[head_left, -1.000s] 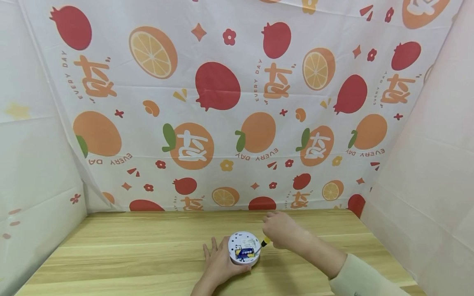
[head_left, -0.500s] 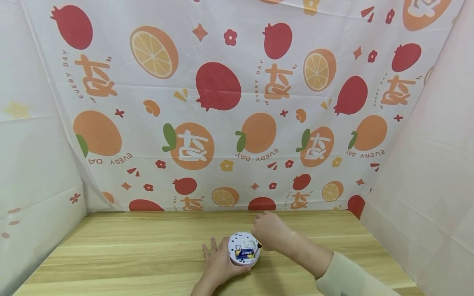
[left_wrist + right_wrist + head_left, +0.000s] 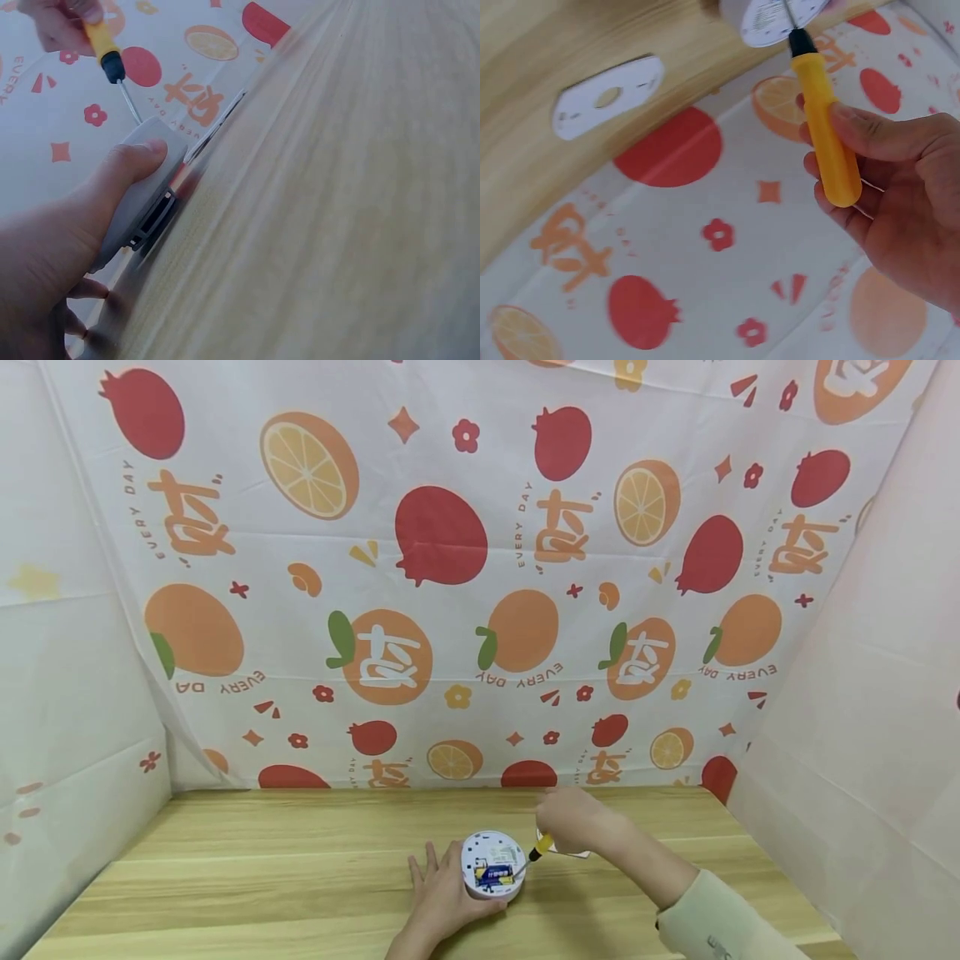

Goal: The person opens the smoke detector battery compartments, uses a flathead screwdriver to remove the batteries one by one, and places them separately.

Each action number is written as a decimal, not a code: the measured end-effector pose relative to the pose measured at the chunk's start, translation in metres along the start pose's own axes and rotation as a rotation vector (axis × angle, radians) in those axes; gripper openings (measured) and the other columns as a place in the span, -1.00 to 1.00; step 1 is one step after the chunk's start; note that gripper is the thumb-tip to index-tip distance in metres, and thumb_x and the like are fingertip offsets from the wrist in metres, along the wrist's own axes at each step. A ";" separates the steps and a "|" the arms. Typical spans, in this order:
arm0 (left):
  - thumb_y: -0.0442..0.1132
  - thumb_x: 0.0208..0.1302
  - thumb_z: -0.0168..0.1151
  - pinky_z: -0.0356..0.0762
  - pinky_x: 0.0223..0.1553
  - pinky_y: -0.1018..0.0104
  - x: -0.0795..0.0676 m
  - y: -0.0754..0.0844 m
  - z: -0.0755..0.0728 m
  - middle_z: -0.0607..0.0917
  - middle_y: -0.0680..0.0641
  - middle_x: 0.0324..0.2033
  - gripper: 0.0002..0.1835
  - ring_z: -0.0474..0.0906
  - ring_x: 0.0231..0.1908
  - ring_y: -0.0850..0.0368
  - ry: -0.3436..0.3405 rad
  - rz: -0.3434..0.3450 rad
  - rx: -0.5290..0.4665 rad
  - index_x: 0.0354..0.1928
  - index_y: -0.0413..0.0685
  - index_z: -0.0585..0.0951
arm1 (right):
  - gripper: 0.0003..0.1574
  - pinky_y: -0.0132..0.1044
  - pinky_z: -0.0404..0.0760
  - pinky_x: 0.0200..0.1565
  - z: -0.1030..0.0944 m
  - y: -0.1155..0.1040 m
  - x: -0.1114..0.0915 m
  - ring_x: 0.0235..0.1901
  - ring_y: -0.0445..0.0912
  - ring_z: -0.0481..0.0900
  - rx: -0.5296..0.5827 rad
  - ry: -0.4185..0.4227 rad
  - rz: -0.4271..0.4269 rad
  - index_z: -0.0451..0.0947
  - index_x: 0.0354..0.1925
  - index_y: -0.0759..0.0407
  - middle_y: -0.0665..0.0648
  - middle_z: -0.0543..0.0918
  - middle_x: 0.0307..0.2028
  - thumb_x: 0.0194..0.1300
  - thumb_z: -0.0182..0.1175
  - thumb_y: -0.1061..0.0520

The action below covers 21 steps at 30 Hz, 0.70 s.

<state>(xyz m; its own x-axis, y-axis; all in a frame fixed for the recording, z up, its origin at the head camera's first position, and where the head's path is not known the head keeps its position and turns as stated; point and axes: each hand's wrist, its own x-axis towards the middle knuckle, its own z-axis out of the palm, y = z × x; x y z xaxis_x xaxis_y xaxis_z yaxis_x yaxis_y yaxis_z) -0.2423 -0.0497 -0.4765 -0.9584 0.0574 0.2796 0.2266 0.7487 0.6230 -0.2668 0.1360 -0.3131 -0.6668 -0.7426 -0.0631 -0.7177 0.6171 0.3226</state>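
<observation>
White plastic is filling the nearest grip: the left hand (image 3: 447, 895) is clasping a round white plastic casing (image 3: 480, 853) between thumb and fingers. At least one blue-and-yellow battery (image 3: 492, 875) is sitting in its face; work seems midway, the remainder unclear. Beyond, the right hand (image 3: 907, 161) is gripping a yellow-handled screwdriver (image 3: 823, 124), its tip at the casing; a flat white holed plate (image 3: 587, 106) is lying apart.

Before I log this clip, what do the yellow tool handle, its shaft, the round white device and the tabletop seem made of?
Yellow tool handle: probably plastic, smooth with a slight sheen. Shaft: likely metal, thin and silvery. Round white device: apparently plastic, matte, its wall evenly coloured. Tabletop: wood or wood-look laminate; its striped grain leaves that open.
</observation>
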 end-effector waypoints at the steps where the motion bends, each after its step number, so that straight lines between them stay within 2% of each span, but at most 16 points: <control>1: 0.36 -0.45 0.44 -0.39 0.12 -0.41 0.000 0.000 0.000 0.41 -0.37 0.10 0.11 -0.08 0.18 -0.59 -0.001 -0.001 0.001 0.14 -0.21 0.33 | -0.86 -0.43 0.51 -0.36 0.004 0.004 -0.002 -0.45 -0.18 0.49 0.026 0.016 -0.019 0.66 -0.60 0.06 -0.08 0.52 -0.53 -0.05 0.37 0.28; 5: 0.36 -0.46 0.44 -0.38 0.12 -0.41 0.000 0.001 0.000 0.41 -0.38 0.09 0.12 -0.07 0.17 -0.60 0.005 -0.002 0.005 0.13 -0.23 0.33 | -0.81 -0.45 0.45 -0.41 0.020 0.023 -0.010 -0.52 -0.24 0.37 0.173 0.064 -0.095 0.68 -0.56 0.08 -0.09 0.46 -0.58 -0.06 0.32 0.37; 8: 0.35 -0.46 0.45 -0.37 0.13 -0.40 -0.001 0.001 -0.001 0.41 -0.39 0.08 0.13 -0.05 0.18 -0.59 0.015 -0.006 0.010 0.14 -0.26 0.33 | -0.77 -0.50 0.37 -0.48 0.037 0.037 -0.016 -0.55 -0.28 0.29 0.313 0.070 -0.123 0.70 -0.48 0.10 -0.13 0.41 -0.59 -0.05 0.30 0.42; 12: 0.34 -0.46 0.45 -0.34 0.14 -0.40 -0.001 0.002 -0.002 0.42 -0.39 0.08 0.13 -0.03 0.17 -0.58 0.030 0.005 0.022 0.14 -0.28 0.33 | -0.75 -0.52 0.31 -0.51 0.065 0.050 -0.024 -0.56 -0.27 0.27 0.516 0.071 -0.140 0.71 -0.35 0.13 -0.16 0.37 -0.57 0.01 0.28 0.40; 17: 0.34 -0.45 0.44 -0.32 0.13 -0.41 -0.001 0.002 -0.002 0.43 -0.38 0.07 0.13 -0.02 0.17 -0.58 0.030 0.020 0.032 0.14 -0.29 0.33 | -0.75 -0.50 0.38 -0.49 0.095 0.057 -0.035 -0.50 -0.29 0.31 0.787 0.073 -0.137 0.66 -0.19 0.31 -0.13 0.43 -0.49 0.09 0.25 0.34; 21: 0.34 -0.44 0.44 -0.32 0.14 -0.40 -0.002 0.003 -0.002 0.42 -0.39 0.07 0.14 -0.02 0.17 -0.58 0.028 0.019 0.028 0.15 -0.33 0.33 | -0.76 -0.48 0.43 -0.48 0.109 0.059 -0.039 -0.48 -0.35 0.32 0.872 0.129 -0.170 0.65 -0.19 0.34 -0.10 0.48 -0.47 0.12 0.23 0.30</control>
<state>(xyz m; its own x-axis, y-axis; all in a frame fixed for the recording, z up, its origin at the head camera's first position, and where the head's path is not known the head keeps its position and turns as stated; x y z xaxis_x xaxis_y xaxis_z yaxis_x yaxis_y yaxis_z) -0.2390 -0.0491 -0.4740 -0.9487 0.0533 0.3116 0.2391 0.7657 0.5971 -0.3050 0.2297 -0.3945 -0.5473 -0.8332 0.0785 -0.7372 0.4355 -0.5166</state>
